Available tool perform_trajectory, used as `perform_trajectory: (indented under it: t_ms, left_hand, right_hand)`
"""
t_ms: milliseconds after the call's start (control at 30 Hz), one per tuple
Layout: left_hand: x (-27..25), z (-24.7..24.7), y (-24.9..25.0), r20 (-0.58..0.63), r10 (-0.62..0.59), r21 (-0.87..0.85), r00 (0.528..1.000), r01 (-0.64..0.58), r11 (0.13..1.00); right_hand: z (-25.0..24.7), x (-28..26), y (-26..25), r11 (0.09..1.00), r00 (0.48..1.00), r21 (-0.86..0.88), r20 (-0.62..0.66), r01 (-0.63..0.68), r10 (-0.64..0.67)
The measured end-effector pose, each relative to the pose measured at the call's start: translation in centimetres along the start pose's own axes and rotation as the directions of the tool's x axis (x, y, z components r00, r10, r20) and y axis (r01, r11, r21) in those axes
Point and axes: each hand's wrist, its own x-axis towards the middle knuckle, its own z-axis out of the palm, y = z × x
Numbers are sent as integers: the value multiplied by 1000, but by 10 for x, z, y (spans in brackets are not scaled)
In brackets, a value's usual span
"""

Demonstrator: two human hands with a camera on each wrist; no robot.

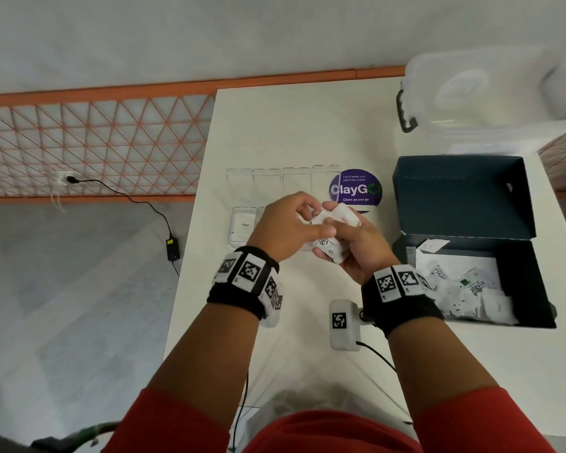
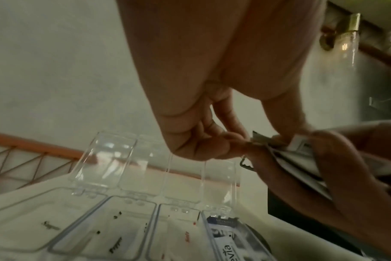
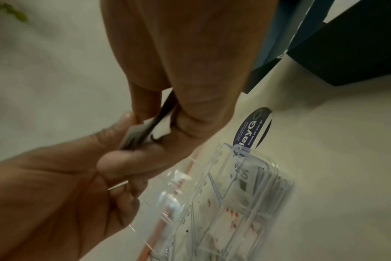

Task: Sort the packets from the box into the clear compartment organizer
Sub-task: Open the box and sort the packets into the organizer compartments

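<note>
Here, both hands meet above the clear compartment organizer (image 1: 242, 191), which lies on the white table (image 1: 275, 125) with its four lids tipped open toward the far side. The right hand (image 1: 361, 246) cups a small bundle of white packets (image 1: 332, 248), fingers curled around them, one of them printed with part of the word "stevia". The left hand (image 1: 283, 228) pinches the far edge of the top packet (image 1: 327, 214) between thumb and fingertips; the left wrist view shows that pinch closing on the packet's corner (image 2: 260, 139), against the other hand's fingers (image 2: 337, 159).

In the organizer, the left compartment holds a packet marked "Sugar" (image 1: 245, 224). The left wrist view shows the next compartments carrying black and red print, too blurred to read surely, and the right one holding stevia packets (image 2: 225, 247).

To the right of the hands sits the dark blue box (image 1: 464, 197), lid standing open on its far side, with a loose heap of packets (image 1: 471, 289) in the near half. Between box and organizer lies a round purple sticker (image 1: 356, 188) on the table. A clear lidded storage bin (image 1: 490, 99) stands at the far right corner. A black charger (image 1: 173, 250) lies on the floor at left.
</note>
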Motion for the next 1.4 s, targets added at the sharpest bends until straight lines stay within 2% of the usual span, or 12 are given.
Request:
perform_trajectory:
  t_ms: [133,400,600,767,1000,1233,1400]
  left_hand:
    - [5,-6,-3,-62,-51,-71,997,47,996]
    - [9,-21,-1,-80,11,-146,997,-23,989]
    - [9,-21,-2,-72,-12,-175,997,-1,985]
    - [11,-26,-9,-167,-42,-205,985,7,979]
    - [18,-46,-36,-238,-81,-56,968,70,996]
    - [28,-31,-74,-303,-135,212,943,205,956]
    - [24,-10,-89,-258,-72,455,964,187,871]
  right_hand:
    - [-1,-3,-1,997,1000,72,11,-25,24]
    - [7,-5,-1,996,999,-85,34,6,-3]
    - [11,-1,2,989,1000,-145,-9,24,-26]
    - [14,0,5,988,1000,-154,-17,7,-10]
    - [8,0,1,993,994,52,-30,-107,108]
    - [4,-3,-3,988,990,65,-4,-139,140]
    - [6,-5,-3,985,985,32,31,-172,171]
